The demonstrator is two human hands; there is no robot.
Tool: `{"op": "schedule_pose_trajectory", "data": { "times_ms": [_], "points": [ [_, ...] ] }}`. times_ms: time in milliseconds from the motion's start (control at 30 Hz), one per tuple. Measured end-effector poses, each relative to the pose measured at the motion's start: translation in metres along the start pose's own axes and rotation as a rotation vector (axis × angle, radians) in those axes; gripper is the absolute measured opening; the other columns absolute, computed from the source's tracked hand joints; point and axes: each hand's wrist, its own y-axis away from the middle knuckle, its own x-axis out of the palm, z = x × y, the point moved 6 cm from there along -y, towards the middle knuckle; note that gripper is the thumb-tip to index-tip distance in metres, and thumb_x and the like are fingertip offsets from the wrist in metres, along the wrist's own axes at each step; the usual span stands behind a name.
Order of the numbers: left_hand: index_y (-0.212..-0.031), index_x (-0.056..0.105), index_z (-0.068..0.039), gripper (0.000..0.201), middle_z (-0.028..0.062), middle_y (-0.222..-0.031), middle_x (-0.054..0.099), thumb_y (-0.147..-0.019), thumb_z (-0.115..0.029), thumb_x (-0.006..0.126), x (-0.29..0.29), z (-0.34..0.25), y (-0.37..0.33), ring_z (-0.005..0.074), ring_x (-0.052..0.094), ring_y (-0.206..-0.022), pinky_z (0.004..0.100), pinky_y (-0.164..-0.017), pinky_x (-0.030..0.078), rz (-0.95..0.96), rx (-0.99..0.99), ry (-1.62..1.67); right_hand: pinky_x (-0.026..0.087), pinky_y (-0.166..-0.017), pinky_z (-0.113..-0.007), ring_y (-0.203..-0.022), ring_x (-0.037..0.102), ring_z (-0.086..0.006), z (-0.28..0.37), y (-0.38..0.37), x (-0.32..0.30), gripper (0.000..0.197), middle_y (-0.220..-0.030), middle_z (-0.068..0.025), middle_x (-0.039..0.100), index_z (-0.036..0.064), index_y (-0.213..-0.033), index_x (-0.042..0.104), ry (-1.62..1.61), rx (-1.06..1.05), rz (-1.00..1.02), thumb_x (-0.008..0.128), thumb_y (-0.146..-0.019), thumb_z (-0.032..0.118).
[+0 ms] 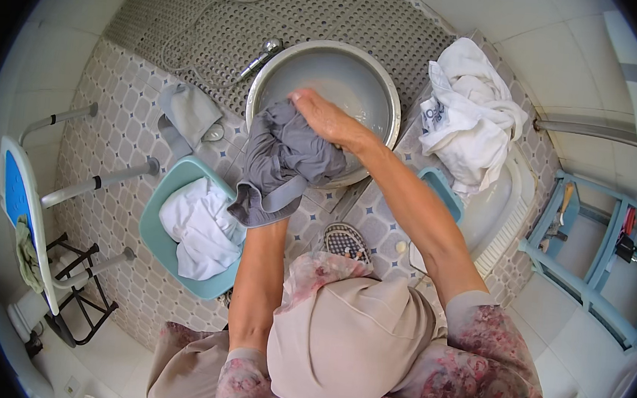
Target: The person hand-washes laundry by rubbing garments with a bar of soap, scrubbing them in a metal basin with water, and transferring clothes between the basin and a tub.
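Note:
A wet-looking grey garment (292,152) with a wide band is bunched at the near left rim of a round metal basin (394,119). Cloudy water (335,80) fills part of the basin. My right hand (328,117) is closed on the upper part of the cloth, over the water, its fingertips partly blurred. From below, my left forearm (261,277) runs up into the garment, which covers my left hand and hides its fingers. The banded end of the cloth hangs over that wrist.
A teal tub (156,224) holding white cloth (200,227) stands left. A grey cloth (190,114) lies on the tiles beside a shower head (272,46). White laundry (475,106) is piled right, near a squat toilet (509,206). A shower chair (23,198) and blue rack (591,258) flank me.

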Motion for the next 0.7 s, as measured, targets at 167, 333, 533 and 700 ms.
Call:
{"op": "schedule_pose_trajectory", "data": {
  "times_ms": [167, 333, 533, 700],
  "points": [
    [-0.110, 0.057, -0.001, 0.025, 0.0132, -0.110, 0.061, -0.088, -0.011, 0.058, 0.010, 0.032, -0.002, 0.0255, 0.059, -0.093, 0.0354, -0.082, 0.049, -0.100, -0.235, 0.656, 0.035, -0.107, -0.033, -0.130, 0.041, -0.0221, 0.002, 0.017, 0.028, 0.058, -0.140, -0.0120, 0.044, 0.0028, -0.136, 0.044, -0.378, 0.029, 0.151, 0.033, -0.102, 0.048],
    [-0.110, 0.058, -0.002, 0.025, 0.0134, -0.109, 0.061, -0.087, -0.012, 0.058, 0.000, 0.044, -0.021, 0.0261, 0.059, -0.092, 0.0360, -0.081, 0.049, -0.124, -0.213, 0.386, 0.040, -0.105, -0.032, -0.129, 0.044, -0.0194, 0.009, 0.055, 0.040, 0.051, -0.139, -0.0105, 0.047, 0.0087, -0.135, 0.047, -0.431, 0.420, 0.060, 0.039, -0.101, 0.045],
    [-0.110, 0.058, -0.002, 0.025, 0.0137, -0.108, 0.061, -0.087, -0.012, 0.058, -0.026, 0.054, -0.027, 0.0269, 0.060, -0.092, 0.0368, -0.081, 0.049, -0.103, -0.189, 0.100, 0.039, -0.103, -0.032, -0.120, 0.053, -0.0224, 0.015, 0.067, 0.085, 0.053, -0.128, -0.0115, 0.056, 0.0078, -0.136, 0.044, -1.258, 0.304, -0.056, 0.043, -0.099, 0.046],
    [-0.110, 0.058, -0.002, 0.026, 0.0140, -0.107, 0.062, -0.087, -0.013, 0.058, -0.015, 0.048, -0.019, 0.0276, 0.060, -0.092, 0.0374, -0.080, 0.049, -0.106, -0.130, -0.149, 0.039, -0.100, -0.036, -0.117, 0.052, -0.0281, 0.005, 0.058, 0.044, 0.041, -0.123, -0.0196, 0.053, 0.0013, -0.125, 0.049, -0.551, 0.062, -0.534, 0.042, -0.100, 0.033]
  ]
}}
